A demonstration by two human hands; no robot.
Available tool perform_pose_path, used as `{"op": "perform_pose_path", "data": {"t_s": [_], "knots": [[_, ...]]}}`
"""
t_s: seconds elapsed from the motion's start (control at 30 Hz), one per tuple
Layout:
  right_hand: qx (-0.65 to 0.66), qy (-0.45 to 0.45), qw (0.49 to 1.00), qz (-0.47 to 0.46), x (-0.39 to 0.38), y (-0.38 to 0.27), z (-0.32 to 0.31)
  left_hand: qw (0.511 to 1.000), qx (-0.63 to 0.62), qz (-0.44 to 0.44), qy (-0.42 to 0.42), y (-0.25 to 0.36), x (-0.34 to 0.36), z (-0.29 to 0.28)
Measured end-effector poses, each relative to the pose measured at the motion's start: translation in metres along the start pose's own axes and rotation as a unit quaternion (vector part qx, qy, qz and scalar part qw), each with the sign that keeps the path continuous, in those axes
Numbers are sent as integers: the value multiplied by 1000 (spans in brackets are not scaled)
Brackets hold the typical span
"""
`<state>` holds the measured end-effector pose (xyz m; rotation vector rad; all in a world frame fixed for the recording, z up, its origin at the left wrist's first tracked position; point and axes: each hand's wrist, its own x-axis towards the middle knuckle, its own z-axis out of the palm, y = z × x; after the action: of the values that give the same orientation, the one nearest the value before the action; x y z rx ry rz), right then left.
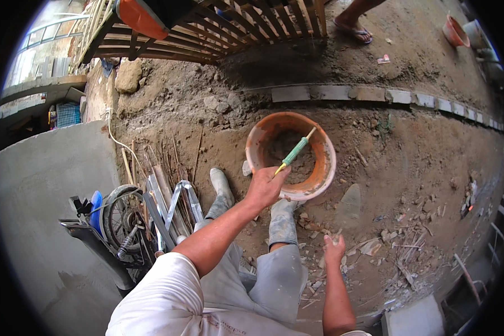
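My left hand [266, 187] is closed on the near end of a bucket handle [295, 151], a yellowish rod with a green grip sleeve. This handle slants across the mouth of an orange bucket [330, 168] with a pale, muddy rim. Some brown, earthy material lies inside the bucket, which stands on the dirt just ahead of my boots. Lower right, my right hand [334, 250] hangs over rubble, its fingers loosely bent and apart, with nothing visible in them. Grey mud-stained boots [284, 221] show below the bucket.
Bricks [369, 94] run in a row beyond the bucket, beside a taut string. A slatted wooden frame [235, 33] stands at the top. On the left are a motorbike [120, 224], timber scraps and a grey wall [56, 168]. Another person's sandalled foot [353, 31] is at the upper right.
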<state>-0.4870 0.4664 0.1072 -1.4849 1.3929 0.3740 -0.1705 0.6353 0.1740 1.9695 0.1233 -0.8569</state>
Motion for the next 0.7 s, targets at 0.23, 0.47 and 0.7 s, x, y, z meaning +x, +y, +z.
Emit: {"op": "perform_pose_path", "data": {"t_s": [0.23, 0.47, 0.7], "knots": [[-258, -47, 952, -160, -1, -30, 48, 986, -13, -76, 150, -106, -3, -88], [-374, -105, 902, -189, -15, -103, 147, 954, -69, -146, 252, -242, 9, -166], [-521, -167, 801, -241, -46, -195, 273, 861, -321, -184, 350, -353, -29, -230]]}}
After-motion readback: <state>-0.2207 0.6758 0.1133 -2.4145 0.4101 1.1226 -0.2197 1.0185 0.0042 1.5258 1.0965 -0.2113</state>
